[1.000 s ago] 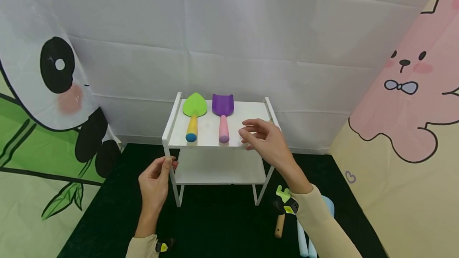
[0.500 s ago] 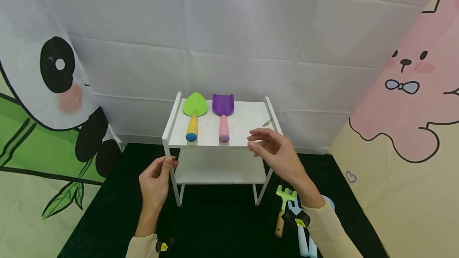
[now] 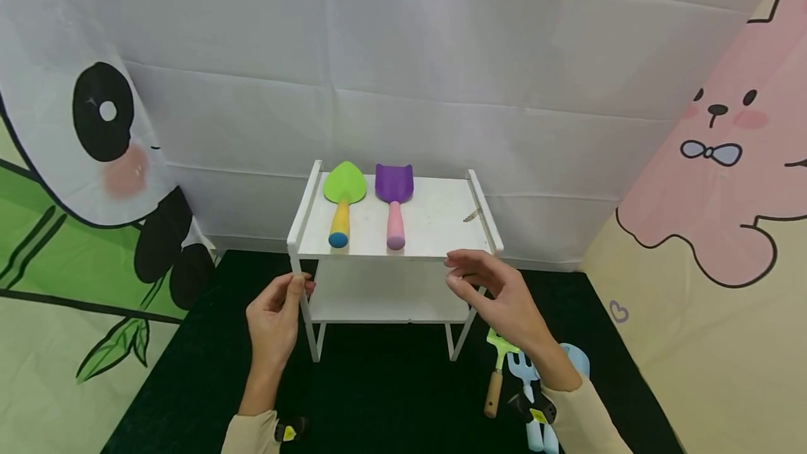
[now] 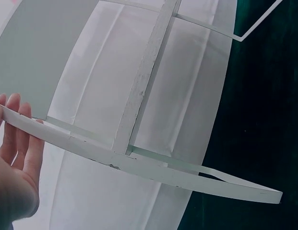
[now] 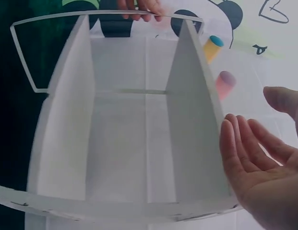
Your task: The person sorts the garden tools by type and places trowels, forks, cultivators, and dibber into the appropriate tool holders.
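Note:
A small white two-tier shelf (image 3: 435, 219) stands before me. My left hand (image 3: 272, 321) holds its left front leg, thumb and fingers around the thin bar (image 4: 67, 141) in the left wrist view. Relaxed fingers and a thumb held apart show on my right hand (image 3: 504, 300), which is by the shelf's right front corner with nothing in its grasp. In the right wrist view its fingertips are beside the top board's edge; whether they touch it, I cannot tell. On the top lie a green trowel (image 3: 345, 184) with a yellow handle and a purple shovel (image 3: 394, 184) with a pink handle.
On the dark green floor (image 3: 378, 398) at the right lie a green hand rake (image 3: 494, 391) with a wooden handle, a light blue hand fork (image 3: 522, 368) and another light blue tool (image 3: 576, 357), partly behind my right forearm. A white cloth wall (image 3: 441, 90) rises behind the shelf.
My right hand has moved right and down, from over the top board to the right front corner. The left hand keeps its hold on the leg, and the trowel and shovel stay in place.

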Demonstrator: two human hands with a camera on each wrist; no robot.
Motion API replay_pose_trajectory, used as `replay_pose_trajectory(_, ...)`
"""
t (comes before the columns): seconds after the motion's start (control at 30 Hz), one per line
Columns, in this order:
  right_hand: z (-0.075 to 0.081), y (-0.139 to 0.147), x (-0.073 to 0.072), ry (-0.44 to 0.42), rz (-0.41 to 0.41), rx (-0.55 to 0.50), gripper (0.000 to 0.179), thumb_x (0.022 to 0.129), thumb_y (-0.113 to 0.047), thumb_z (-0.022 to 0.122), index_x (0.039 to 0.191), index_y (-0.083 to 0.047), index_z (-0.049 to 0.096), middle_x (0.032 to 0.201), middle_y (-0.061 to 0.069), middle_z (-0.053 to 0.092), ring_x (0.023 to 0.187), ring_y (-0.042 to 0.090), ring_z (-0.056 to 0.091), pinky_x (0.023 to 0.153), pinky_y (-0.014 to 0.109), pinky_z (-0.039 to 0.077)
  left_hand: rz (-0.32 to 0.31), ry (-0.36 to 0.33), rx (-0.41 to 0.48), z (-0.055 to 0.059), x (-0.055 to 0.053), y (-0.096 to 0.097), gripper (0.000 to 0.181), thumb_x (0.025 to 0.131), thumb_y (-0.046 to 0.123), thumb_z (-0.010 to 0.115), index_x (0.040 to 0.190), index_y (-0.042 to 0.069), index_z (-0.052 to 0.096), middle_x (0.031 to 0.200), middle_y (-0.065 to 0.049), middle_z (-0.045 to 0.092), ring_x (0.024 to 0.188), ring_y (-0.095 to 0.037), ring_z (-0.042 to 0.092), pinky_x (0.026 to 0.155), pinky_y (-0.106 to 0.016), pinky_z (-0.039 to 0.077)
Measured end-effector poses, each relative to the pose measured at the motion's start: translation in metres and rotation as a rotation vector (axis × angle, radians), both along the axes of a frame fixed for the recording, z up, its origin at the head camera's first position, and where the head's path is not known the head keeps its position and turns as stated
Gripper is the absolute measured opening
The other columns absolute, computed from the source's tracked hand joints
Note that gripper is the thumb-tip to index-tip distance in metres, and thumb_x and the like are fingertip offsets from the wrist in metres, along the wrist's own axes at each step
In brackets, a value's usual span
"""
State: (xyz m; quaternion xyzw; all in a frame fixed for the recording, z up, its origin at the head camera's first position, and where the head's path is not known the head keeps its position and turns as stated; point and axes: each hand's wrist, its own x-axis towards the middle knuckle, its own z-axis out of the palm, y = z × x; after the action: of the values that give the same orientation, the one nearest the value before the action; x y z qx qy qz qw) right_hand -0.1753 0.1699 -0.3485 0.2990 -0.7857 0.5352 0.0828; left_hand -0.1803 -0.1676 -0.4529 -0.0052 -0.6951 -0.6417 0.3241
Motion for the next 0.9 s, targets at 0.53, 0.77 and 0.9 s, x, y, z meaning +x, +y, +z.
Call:
replay_pose_trajectory(0.53, -0.047, 0.022, 0.012, 0.009, -0.025, -0.012, 0.034, 0.101, 0.000, 0.063, 0.134, -0.004, 0.061, 0.127, 0.011, 0.068, 0.110, 0.018, 0.065, 0.097, 0.026, 0.053, -0.002, -0.013, -0.015, 0.030, 0.018, 0.010, 0.018, 0.104, 0.004, 0.059, 0.106, -0.011, 0.070, 0.093, -0.018, 0.075, 0.085, -0.004, 0.070, 0.085, -0.014, 0.053)
replay_pose_trajectory(0.77, -0.074, 0.034, 0.018, -0.077, -0.077, -0.006, 0.030, 0.102, -0.005, 0.064, 0.132, -0.002, 0.062, 0.125, 0.014, 0.068, 0.109, 0.017, 0.066, 0.095, 0.026, 0.055, -0.008, -0.038, -0.014, 0.030, 0.018, 0.009, 0.020, 0.105, 0.007, 0.059, 0.107, -0.009, 0.071, 0.094, -0.022, 0.074, 0.086, -0.005, 0.070, 0.085, -0.014, 0.052)
replay_pose_trajectory(0.9, -0.086, 0.040, 0.021, -0.146, -0.128, 0.005, 0.031, 0.102, -0.011, 0.065, 0.131, -0.001, 0.062, 0.126, 0.017, 0.067, 0.108, 0.016, 0.066, 0.095, 0.026, 0.055, -0.005, -0.054, -0.021, 0.031, 0.019, 0.009, 0.021, 0.105, 0.009, 0.059, 0.107, -0.008, 0.071, 0.095, -0.022, 0.074, 0.086, -0.004, 0.069, 0.085, -0.014, 0.052)
